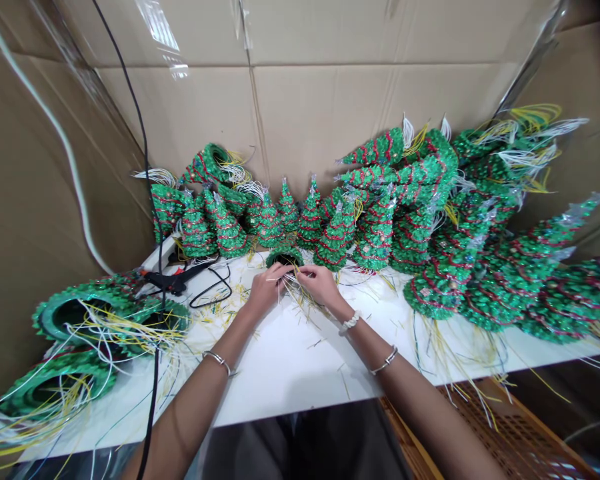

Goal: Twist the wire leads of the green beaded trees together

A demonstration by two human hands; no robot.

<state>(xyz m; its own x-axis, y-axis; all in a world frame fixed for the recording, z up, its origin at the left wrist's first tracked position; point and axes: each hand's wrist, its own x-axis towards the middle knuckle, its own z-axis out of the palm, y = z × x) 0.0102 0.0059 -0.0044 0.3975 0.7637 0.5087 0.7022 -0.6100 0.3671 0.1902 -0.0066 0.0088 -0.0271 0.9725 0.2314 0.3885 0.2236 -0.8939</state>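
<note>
A small green tinsel Christmas tree (284,255) lies on its side in the middle of the table, its hollow base facing me. Thin white and yellow wires (293,283) come out of that opening. My left hand (269,288) is closed at the base, with fingertips pinched on the wires. Close beside it, my right hand (321,283) pinches the same bundle between thumb and fingers. Exactly which strands each hand holds is too small to tell. Short wire clippings (235,293) are scattered around the tree and hands.
Several finished-looking trees (375,230) stand and lie along the cardboard wall (190,100). Larger trees (75,310) with trailing wires lie at left. A black glue gun (173,280) rests left of centre. A black cable (145,147) hangs in front. An orange crate (505,433) sits below right.
</note>
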